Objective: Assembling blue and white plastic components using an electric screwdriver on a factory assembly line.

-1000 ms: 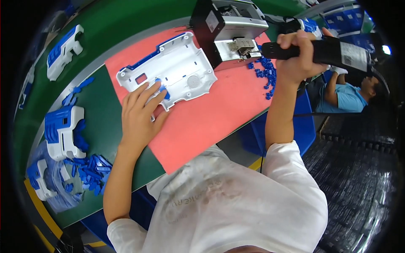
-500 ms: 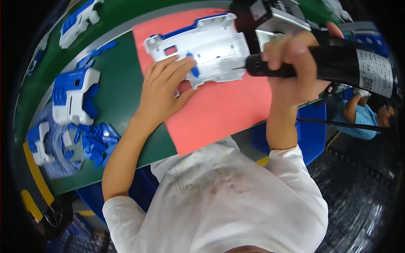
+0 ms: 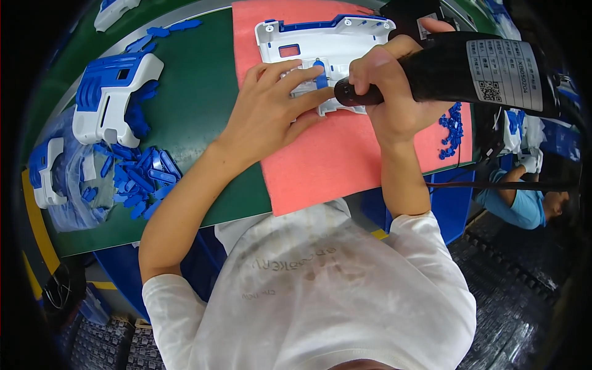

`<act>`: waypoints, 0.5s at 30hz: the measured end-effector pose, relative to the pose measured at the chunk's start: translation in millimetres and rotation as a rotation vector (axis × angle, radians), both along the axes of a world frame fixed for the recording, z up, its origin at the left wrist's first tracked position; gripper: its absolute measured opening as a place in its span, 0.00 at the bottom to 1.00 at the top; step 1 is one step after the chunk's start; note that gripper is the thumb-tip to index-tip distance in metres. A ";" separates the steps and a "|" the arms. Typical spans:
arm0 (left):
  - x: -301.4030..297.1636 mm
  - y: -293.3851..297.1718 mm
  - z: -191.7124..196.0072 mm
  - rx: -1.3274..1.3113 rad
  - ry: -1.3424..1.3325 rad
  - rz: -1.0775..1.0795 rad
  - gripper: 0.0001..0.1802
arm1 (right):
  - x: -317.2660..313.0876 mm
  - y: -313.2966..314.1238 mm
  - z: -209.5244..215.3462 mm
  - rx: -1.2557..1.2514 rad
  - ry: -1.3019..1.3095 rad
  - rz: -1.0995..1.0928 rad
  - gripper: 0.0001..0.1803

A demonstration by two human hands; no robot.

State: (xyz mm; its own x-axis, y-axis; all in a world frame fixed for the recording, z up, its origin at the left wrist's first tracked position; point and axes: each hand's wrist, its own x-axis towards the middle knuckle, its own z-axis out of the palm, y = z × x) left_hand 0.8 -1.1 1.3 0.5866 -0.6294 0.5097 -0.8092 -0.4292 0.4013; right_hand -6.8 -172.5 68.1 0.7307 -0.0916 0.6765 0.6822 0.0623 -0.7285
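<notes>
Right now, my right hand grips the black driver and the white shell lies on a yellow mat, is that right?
Not quite: the mat is pinkish red, not yellow, as the head view shows. Your right hand does grip the black driver, and the white shell does lie on that mat.

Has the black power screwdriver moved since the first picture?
Yes: judged against the red mat, the screwdriver has moved left, from the black machine to over the white shell.
</notes>
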 end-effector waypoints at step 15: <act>-0.2 -2.1 -4.3 -0.036 -0.013 0.014 0.19 | -15.3 -9.9 -8.3 -0.545 -0.043 -0.062 0.30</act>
